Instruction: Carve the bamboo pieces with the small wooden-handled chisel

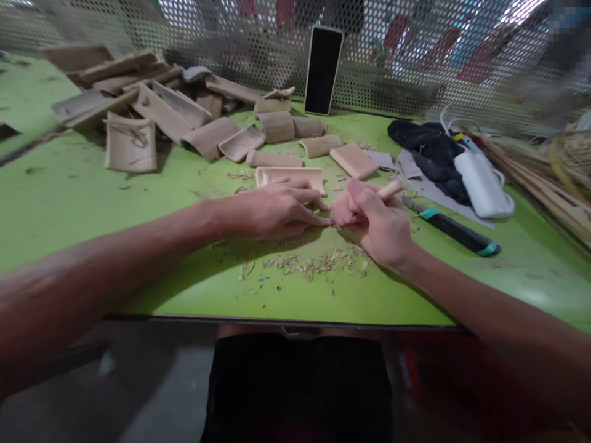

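My left hand (282, 209) lies palm down on the green table (184, 289), its fingers spread and the fingertips close to my right hand. A curved bamboo piece (311, 178) with a raised rim rests just behind the left fingers, partly covered by them. My right hand (376, 224) is closed around a pale wooden handle (391, 189) that sticks out above the fist; the tool's lower end is hidden. Thin curled shavings (318, 264) are scattered in front of both hands. Right of my right hand lies a black and teal cutter knife (457, 232).
A heap of curved bamboo pieces (170, 111) spreads over the back left. A phone (324, 71) leans against a perforated metal screen (369, 67). At the right are black cloth (429, 154), a white device (484, 183) and long bamboo strips (545, 178).
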The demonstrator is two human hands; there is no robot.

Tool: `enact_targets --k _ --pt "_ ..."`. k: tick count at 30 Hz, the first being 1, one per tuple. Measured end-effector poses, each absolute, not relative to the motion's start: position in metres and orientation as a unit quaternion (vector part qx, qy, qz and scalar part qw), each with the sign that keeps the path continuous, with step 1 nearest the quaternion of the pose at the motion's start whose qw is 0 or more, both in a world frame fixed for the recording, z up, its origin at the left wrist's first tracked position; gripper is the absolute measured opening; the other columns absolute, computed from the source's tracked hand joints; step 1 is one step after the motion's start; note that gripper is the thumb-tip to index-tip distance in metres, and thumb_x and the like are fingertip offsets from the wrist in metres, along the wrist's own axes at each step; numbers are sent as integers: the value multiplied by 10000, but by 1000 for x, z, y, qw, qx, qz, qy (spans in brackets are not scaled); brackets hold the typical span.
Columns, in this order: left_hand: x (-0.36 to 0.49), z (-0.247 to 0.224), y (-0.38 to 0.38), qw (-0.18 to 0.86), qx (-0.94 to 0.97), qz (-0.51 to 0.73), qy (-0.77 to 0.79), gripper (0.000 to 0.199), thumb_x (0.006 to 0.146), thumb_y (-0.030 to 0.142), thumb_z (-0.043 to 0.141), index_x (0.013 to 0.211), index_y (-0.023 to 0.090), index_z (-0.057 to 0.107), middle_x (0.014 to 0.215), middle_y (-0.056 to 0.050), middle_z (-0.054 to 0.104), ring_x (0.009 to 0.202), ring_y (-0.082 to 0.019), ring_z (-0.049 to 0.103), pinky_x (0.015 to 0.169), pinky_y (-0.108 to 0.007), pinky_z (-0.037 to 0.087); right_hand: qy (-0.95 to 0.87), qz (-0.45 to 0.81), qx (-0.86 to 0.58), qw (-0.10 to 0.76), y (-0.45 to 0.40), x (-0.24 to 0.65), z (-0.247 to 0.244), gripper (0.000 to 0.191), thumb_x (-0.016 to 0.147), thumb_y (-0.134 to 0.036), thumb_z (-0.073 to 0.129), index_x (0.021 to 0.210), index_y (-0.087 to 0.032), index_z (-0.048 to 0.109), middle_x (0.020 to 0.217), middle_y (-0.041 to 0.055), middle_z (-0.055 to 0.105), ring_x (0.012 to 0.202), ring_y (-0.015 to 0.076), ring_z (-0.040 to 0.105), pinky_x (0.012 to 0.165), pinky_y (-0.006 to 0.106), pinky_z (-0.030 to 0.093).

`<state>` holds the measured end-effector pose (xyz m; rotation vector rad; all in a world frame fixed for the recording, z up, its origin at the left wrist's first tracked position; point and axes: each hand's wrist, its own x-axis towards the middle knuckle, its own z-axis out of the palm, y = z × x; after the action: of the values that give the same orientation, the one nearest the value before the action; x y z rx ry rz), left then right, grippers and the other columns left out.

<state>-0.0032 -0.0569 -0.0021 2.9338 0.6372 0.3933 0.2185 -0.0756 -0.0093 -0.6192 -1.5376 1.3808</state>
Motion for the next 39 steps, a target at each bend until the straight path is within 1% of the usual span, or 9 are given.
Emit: enact_targets --k 3,5,7,12,15,21,28,34,39 --pt "-3 0 -58 69 966 136 207 344 1035 242 500 1311 271 702 1340 -113 644 1154 -270 563 961 -375 445 -630 582 -238 456 -85 227 -9 492 1003 -419 607 587 -205 456 593 -30 368 579 132 385 624 314 403" --pt "-3 0 -59 82 964 142 209 336 1030 240 515 1301 290 709 1345 -110 645 1170 -276 566 958 -376 454 -634 586 -235 447 -88 231 -8 467 1012 -392 592 595 -209 488 619 -18 399 630 149 429 725 344 447" --pt "-3 0 -59 89 962 143 215 339 1024 239 532 1308 312 702 1358 -100 641 1186 -276 564 961 -375 460 -632 595 -237 436 -88 235 -6 459 1010 -391 591 595 -217 505 629 -8 429 652 164 461 778 370 471" --pt "-5 -2 -60 86 962 134 221 391 1018 236 542 1381 340 643 1416 -69 610 1228 -268 532 1043 -395 425 -595 617 -292 425 -78 239 2 590 954 -596 603 548 -225 389 565 -17 362 615 176 480 720 382 506" --pt "-5 -2 -60 95 961 142 219 385 1031 270 524 1392 342 634 1406 -77 616 1226 -277 531 1052 -413 420 -564 630 -325 423 -73 240 4 627 924 -683 583 554 -222 372 566 -24 345 602 164 469 687 361 513" --pt "-3 -8 -55 119 950 176 227 311 1010 294 567 1281 325 716 1328 -69 655 1173 -278 562 990 -397 451 -522 654 -334 434 -68 240 2 605 927 -682 576 572 -216 426 589 -25 371 592 147 461 656 328 511" --pt "5 -12 -55 79 952 208 210 228 1006 303 590 1133 265 776 1224 -94 696 1052 -259 604 888 -391 476 -496 676 -315 444 -66 239 0 568 985 -619 531 590 -216 466 597 -30 345 583 141 429 643 316 500" --pt "14 -14 -61 101 937 277 187 195 1010 257 562 1008 207 750 1026 -99 730 930 -215 658 796 -328 509 -481 687 -307 450 -66 237 1 575 967 -638 547 591 -210 471 602 -32 336 574 136 417 672 324 525" --pt "15 -16 -64 102 929 290 206 188 1003 198 519 996 179 706 981 -99 711 864 -193 672 726 -292 512 -455 698 -325 448 -64 237 3 571 947 -663 557 603 -214 482 621 -23 367 592 144 437 673 331 533"
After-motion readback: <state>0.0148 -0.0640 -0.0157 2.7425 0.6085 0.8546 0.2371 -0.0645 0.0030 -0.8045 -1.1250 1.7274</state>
